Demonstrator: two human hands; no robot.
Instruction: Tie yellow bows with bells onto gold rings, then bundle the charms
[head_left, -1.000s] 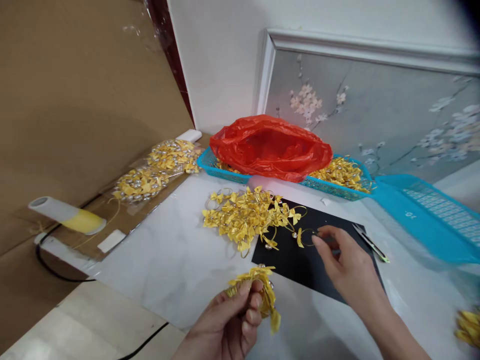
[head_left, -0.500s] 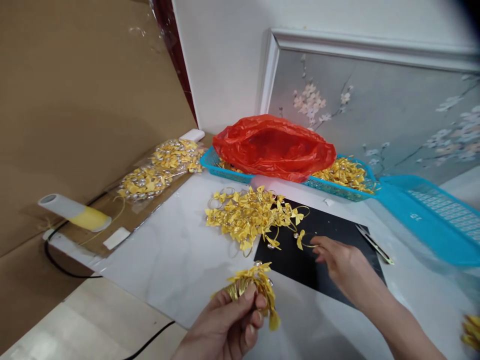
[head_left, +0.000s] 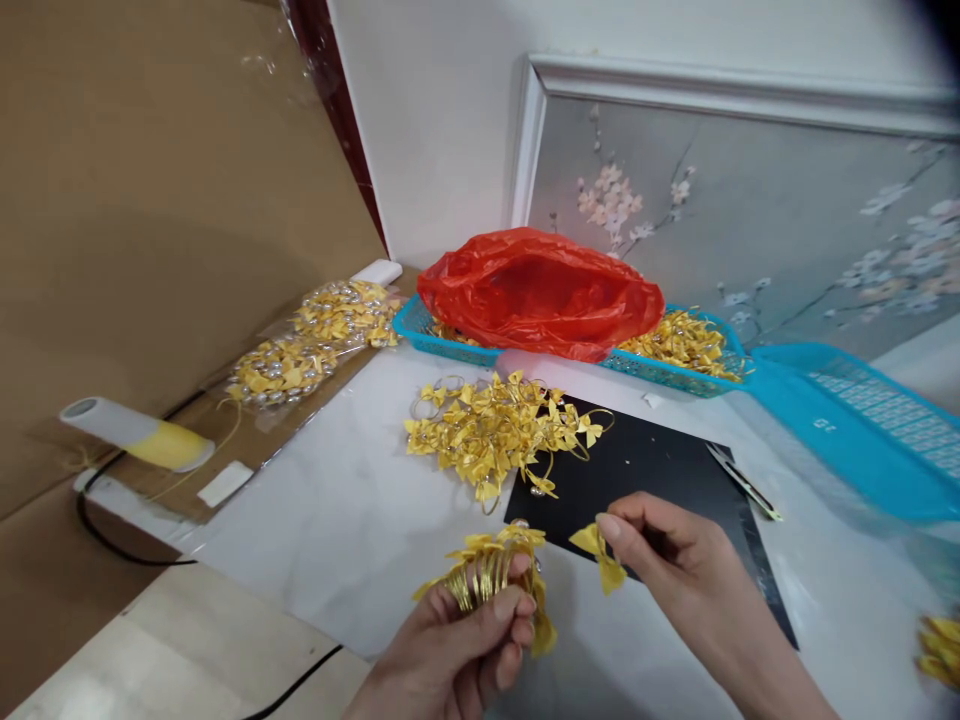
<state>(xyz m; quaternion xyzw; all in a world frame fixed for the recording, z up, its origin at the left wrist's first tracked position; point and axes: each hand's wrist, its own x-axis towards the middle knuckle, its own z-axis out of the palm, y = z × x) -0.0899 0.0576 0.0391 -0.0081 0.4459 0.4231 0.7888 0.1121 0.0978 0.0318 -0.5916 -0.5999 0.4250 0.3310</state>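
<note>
Left hand is clamped round a stack of gold rings with yellow bows on them, low in front of me. Right hand pinches a single bow ring just beside the stack, over the near edge of the black mat. Hands are close but not touching. Behind them a loose pile of the same bows sits on the white table, then a blue basket with a red bag on it.

Glossy red plastic bag, matt black sheet
</note>
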